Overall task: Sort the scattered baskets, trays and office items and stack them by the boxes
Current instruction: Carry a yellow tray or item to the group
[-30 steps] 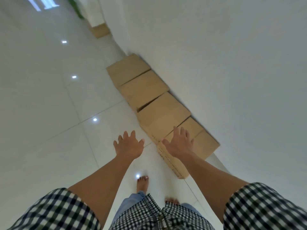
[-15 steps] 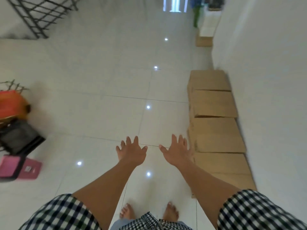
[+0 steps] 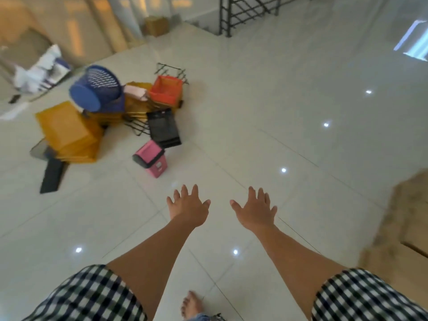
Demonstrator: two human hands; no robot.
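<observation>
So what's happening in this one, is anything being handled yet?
Not yet. A barefoot person stands on the tiled floor with the left hand and right hand stretched out in front, fingers spread, holding nothing. The clutter lies in a heap ahead to the left: a blue basket on its side, yellow trays, an orange basket, a black tray and a pink bin. The cardboard boxes are at the right edge.
</observation>
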